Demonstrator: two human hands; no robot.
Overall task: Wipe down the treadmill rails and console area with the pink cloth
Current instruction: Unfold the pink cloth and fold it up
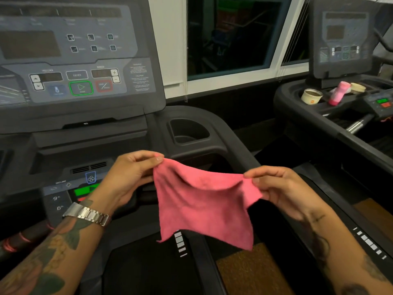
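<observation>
You hold the pink cloth (204,201) spread in the air before the treadmill console (74,60), your left hand (129,175) pinching its upper left corner and your right hand (280,188) its upper right. It seems to hang clear of the right rail (240,150).

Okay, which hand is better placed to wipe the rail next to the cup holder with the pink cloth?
Right, probably. The right hand pinches the pink cloth just by that rail; the left hand pinches it in front of the console, farther away.
</observation>
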